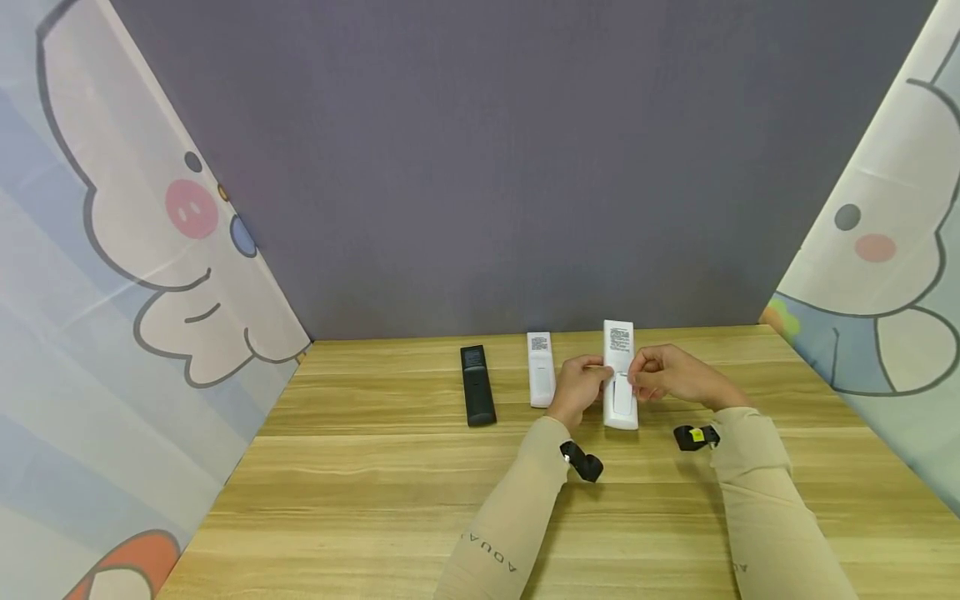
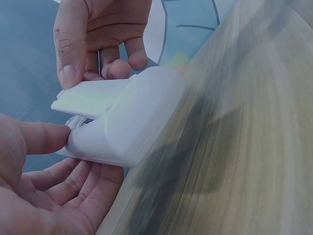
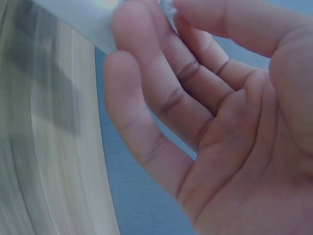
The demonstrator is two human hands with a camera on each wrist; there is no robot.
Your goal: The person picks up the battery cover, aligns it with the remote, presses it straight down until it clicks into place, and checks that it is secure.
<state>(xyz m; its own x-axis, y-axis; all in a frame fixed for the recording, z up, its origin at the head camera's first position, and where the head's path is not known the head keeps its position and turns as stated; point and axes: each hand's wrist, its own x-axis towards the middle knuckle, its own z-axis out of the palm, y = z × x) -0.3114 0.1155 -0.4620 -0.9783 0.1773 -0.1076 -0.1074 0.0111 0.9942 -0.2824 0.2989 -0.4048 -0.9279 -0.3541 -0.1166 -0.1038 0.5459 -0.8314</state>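
Observation:
My left hand holds a white remote control from its left side, back face up, with a printed label at the far end. In the left wrist view, the thumb lies at the edge of the remote and the fingers curl beneath it. My right hand pinches the white battery cover at one end. That end stands tilted up off the compartment, while the other meets the body near the rounded end. In the right wrist view, the remote's white body shows beside the right hand's fingertips.
Left of the hands, a second white remote lies label up on the wooden table. Farther left lies a black remote. A dark grey panel stands along the table's back edge, with cartoon-printed curtains at both sides.

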